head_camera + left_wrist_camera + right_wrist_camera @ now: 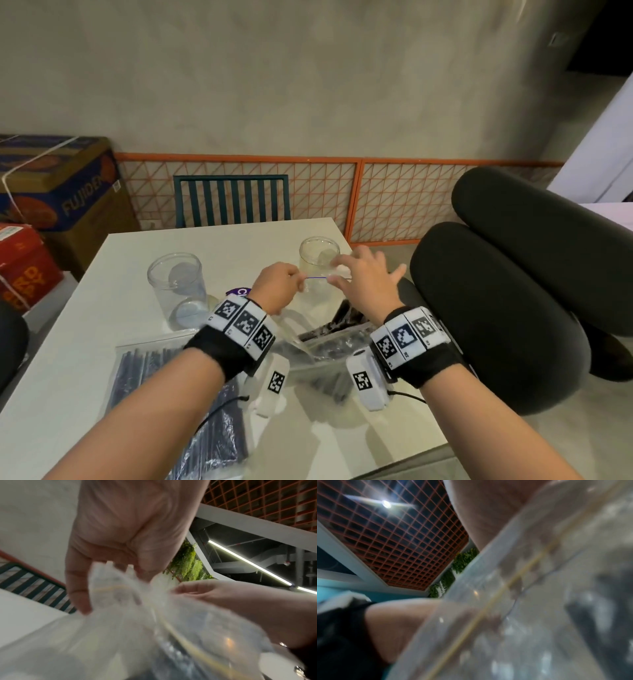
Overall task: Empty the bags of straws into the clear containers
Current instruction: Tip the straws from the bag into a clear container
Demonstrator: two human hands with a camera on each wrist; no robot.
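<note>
**Bag top being opened — nothing poured yet**

Left hand (pixel 277 284) and right hand (pixel 364 281) each pinch the top edge of a clear bag of straws (pixel 329 337), lifted, seal strip taut between them. Its dark straws hang below the grip. Both clear containers — left container (pixel 176 291) beyond the left hand, right container (pixel 318 255) just behind the pinch — look empty. A second bag (pixel 144 363) lies flat near the left forearm, apparently untouched. Judged: all emptying remains.
</note>
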